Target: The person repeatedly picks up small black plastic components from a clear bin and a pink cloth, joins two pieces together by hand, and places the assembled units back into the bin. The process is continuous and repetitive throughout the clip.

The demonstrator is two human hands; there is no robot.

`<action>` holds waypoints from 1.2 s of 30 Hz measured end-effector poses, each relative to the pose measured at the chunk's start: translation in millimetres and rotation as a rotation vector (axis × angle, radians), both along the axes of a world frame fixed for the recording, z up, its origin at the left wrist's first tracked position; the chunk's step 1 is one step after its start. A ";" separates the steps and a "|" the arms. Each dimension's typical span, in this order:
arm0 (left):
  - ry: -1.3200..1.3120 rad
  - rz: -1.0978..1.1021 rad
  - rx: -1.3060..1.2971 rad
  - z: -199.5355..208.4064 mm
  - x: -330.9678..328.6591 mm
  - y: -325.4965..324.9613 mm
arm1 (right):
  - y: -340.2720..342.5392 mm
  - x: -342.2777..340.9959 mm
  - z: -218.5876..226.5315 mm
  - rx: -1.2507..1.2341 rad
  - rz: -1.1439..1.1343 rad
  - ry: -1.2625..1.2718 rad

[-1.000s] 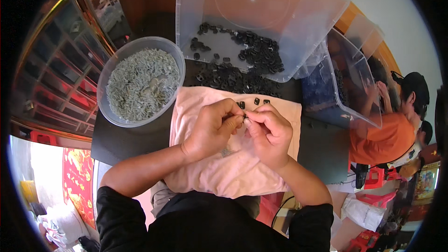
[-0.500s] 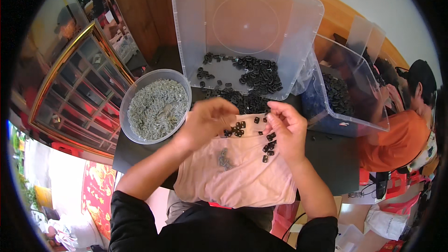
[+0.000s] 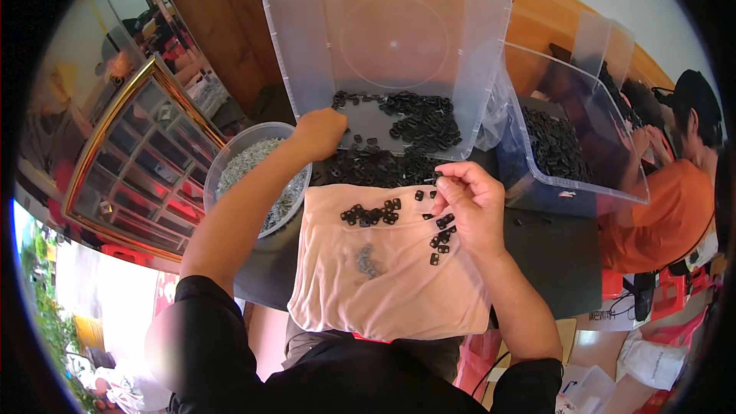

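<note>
My right hand is above the right side of a peach cloth, thumb and forefinger pinching a small black plastic piece. A thin shiny bit shows beside that piece. Over at the left front edge of a large clear bin, my left hand has curled fingers; whatever they hold is hidden. Black pieces lie grouped on the cloth, with another group by my right wrist. A few grey screws rest between them. More black pieces fill part of the bin.
A round clear tub of grey screws stands at the left, partly under my left forearm. Loose black pieces are heaped before the bin. On the right, another clear bin holds black pieces; a person in orange sits beyond it.
My left hand has moved from over the cloth, forward and left, to the bin's front edge, uncovering the black pieces. My right hand stays nearly in place, still pinching its piece.
</note>
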State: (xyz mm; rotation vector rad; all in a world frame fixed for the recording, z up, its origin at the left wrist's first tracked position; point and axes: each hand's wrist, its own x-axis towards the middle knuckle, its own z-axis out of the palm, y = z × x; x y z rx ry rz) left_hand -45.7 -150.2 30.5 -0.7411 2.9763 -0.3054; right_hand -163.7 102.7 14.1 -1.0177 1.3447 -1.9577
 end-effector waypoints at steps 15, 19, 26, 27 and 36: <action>0.881 0.110 2.044 -2.7 37.1 121.2 | 4.5 6.8 9.7 -0.061 0.151 0.004; 0.982 0.061 2.055 -17.9 44.1 130.7 | 3.8 8.3 7.5 -0.072 0.174 0.005; 1.080 -0.038 1.887 -30.5 45.8 130.3 | 1.7 8.5 2.0 -0.041 0.206 0.041; 1.077 -0.055 1.873 -29.7 46.3 130.5 | 1.7 8.5 1.8 -0.032 0.208 0.047; 1.085 -0.078 1.910 -35.5 46.2 139.1 | 0.4 19.4 -0.2 -0.015 0.198 0.154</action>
